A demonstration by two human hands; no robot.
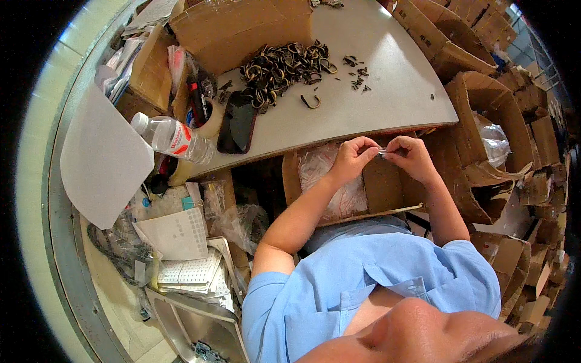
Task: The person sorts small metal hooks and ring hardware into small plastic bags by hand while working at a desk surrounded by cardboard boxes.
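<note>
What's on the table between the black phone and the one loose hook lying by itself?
In the head view, the edge of the pile of dark metal hooks sits between the phone and the lone hook; the grey table shows around it.

looks like a small packing workshop: cardboard boxes (484, 115) stacked at 3 o'clock, metal ring pile (281, 69) on worktable (387, 78) at 12.

Both bare forearms rise from the lower centre of the frame toward its middle. The left hand (350, 158) and right hand (411, 156) meet just right of centre, fingers curled, fingertips pinched together and nearly touching.
</note>
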